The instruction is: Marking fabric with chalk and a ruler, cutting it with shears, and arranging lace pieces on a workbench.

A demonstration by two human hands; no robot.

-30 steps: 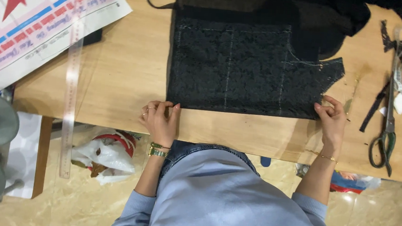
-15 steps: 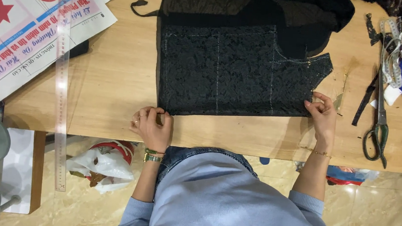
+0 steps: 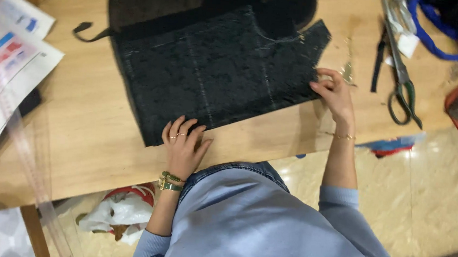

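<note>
Papers: printed sheets (image 3: 7,70) lie at about nine o'clock on the wooden table (image 3: 89,135), white with red and blue bands and blocks; their left part is cut off by the frame edge.
Ruler: clear plastic ruler (image 3: 28,157) crosses the papers and runs down past the table's near edge toward seven o'clock; blurred, its markings cannot be made out.
Bag: white plastic bag (image 3: 118,217) sits on the floor below the table at about seven o'clock, a red rim behind it.
Fabric place: black lace fabric piece (image 3: 216,74) lies flat near the table's middle, toward twelve o'clock from the person.
Fabric axis: its long axis runs from eight o'clock to two o'clock, the notched end pointing toward two o'clock; pale lines cross it.
Left hand: left hand (image 3: 183,147) lies flat with fingers spread, pressing the fabric's near corner at seven o'clock.
Right hand: right hand (image 3: 334,93) pinches the fabric's edge at three o'clock between fingertips and thumb.
Scissors: green-handled scissors (image 3: 402,76) lie at two o'clock, well apart from the fabric, blades pointing to twelve.
Hidden: a darker sheer cloth (image 3: 157,5) beyond the fabric runs off the top edge; blue cord (image 3: 439,46) and a red object at the right are cut off.
</note>
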